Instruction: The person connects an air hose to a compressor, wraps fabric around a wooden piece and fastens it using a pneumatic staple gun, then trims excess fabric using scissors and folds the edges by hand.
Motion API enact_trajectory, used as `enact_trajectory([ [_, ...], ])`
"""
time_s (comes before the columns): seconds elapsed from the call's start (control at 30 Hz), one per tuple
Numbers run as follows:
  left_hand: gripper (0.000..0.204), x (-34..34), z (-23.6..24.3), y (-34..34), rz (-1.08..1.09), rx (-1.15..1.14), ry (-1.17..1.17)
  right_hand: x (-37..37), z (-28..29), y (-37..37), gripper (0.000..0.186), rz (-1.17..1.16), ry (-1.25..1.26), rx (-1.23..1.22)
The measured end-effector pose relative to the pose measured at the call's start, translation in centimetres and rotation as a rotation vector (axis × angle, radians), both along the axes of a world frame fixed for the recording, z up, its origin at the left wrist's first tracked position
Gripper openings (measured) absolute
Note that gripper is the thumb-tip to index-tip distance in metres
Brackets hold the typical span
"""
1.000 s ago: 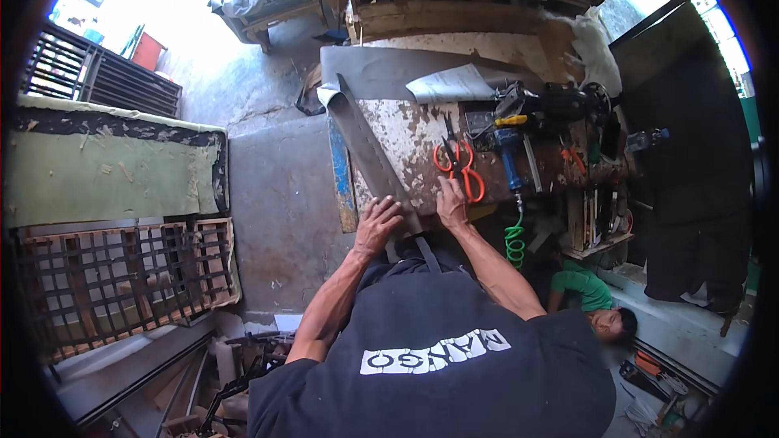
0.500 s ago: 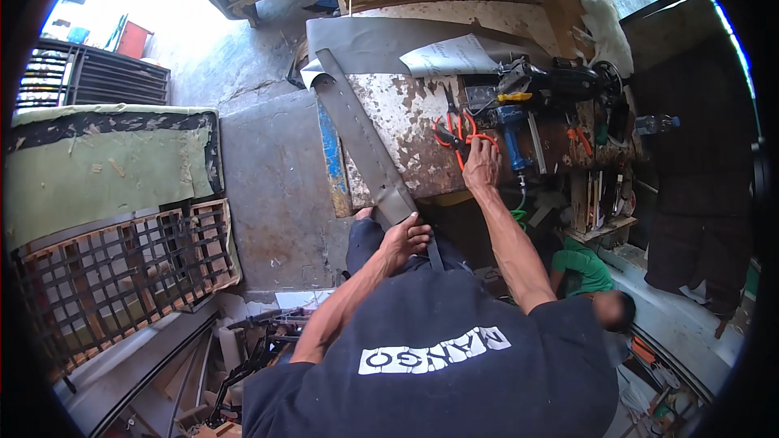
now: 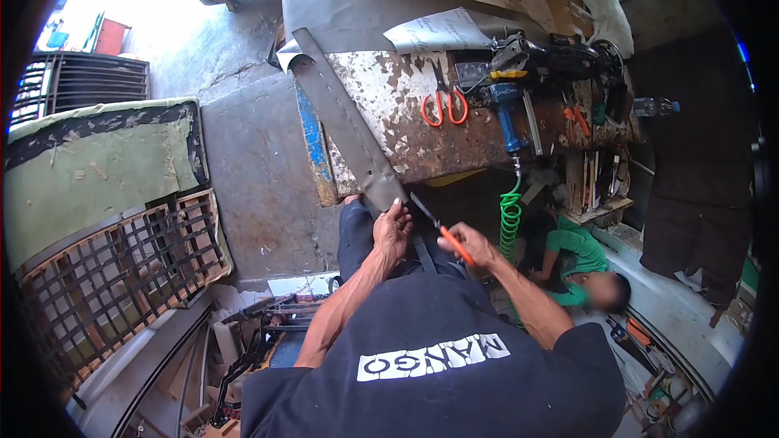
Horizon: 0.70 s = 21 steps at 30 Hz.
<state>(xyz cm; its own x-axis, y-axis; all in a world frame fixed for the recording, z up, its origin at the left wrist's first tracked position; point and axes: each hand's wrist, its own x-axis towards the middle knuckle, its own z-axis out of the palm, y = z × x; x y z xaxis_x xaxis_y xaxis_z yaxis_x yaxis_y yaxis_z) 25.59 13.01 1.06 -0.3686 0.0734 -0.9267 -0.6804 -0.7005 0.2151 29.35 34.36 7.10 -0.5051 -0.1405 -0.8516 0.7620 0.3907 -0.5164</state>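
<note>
A long grey-brown strip, leather-like with a line of holes or stitches, lies slantwise over the workbench's left end and hangs off its front edge. My left hand pinches its near end, thumb on top. My right hand is closed round orange-handled scissors, seen nearly edge-on, their dark blades pointing toward the strip's end. Another pair of orange-handled scissors rests on the bench. Below my hands a narrow dark band hangs over my lap.
The worn workbench carries a wide grey sheet, a written paper, a blue air tool and a dark sewing machine. A coiled green hose hangs in front. A person in green is low at the right.
My right hand has lifted the scissors off the bench and brought them down toward my left hand. My left hand still holds the strip's end, with its fingers turned more upward.
</note>
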Motion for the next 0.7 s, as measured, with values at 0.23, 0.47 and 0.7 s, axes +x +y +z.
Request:
enact_trajectory([
  [0.23, 0.022, 0.3, -0.7, -0.3, 0.000, -0.005, -0.019, 0.0, -1.5, -2.6, 0.044, -0.032, -0.078, -0.184],
  [0.47, 0.020, 0.3, -1.1, -0.5, -0.009, 0.027, 0.018, -1.1, -3.0, -5.4, 0.029, -0.177, 0.007, -0.276],
  [0.7, 0.021, 0.5, -1.2, -0.9, -0.057, -0.008, 0.047, -1.8, -2.7, -5.8, 0.015, -0.357, -0.120, -0.402],
])
